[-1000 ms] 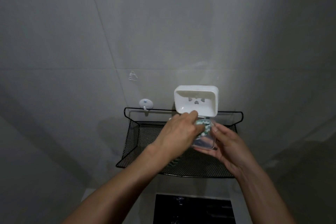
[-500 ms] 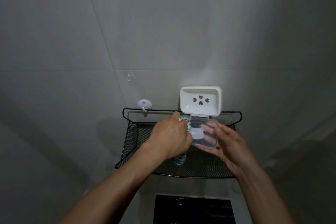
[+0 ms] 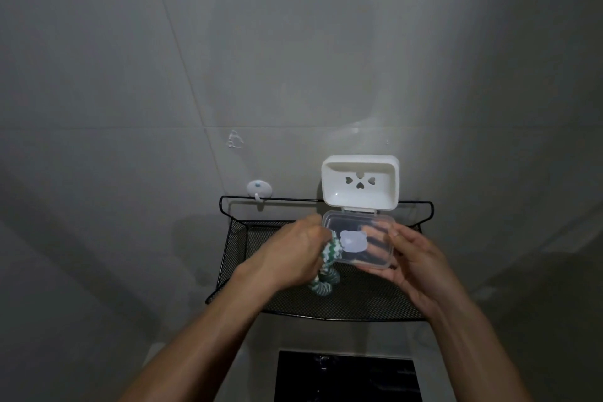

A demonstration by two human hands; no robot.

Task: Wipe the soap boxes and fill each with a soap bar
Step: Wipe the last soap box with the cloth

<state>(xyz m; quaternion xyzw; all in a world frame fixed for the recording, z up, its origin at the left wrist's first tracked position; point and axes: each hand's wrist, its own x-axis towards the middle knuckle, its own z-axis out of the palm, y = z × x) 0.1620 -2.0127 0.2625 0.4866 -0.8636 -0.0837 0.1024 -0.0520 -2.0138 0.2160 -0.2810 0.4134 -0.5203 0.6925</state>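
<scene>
Wiping the clear lid (image 3: 359, 243) of the open soap box (image 3: 360, 183): the left hand (image 3: 287, 258) is gripping a striped cloth (image 3: 326, 266), while the right hand (image 3: 414, 258) is cupping the lid from beneath, above the mesh shelf (image 3: 261, 232). Pressing too hard is likely risking a strained hinge or a dropped box.

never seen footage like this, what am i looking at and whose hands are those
There is no machine here: a camera worn on a person's head looks forward and down at their own bare hands. The right hand cradles an open soap box: a white tray hinged to a clear lid. The left hand grips a green and white cloth against the lid's edge. Behind them, a black mesh shelf hangs on a grey tiled wall, beside a small white hook.
</scene>
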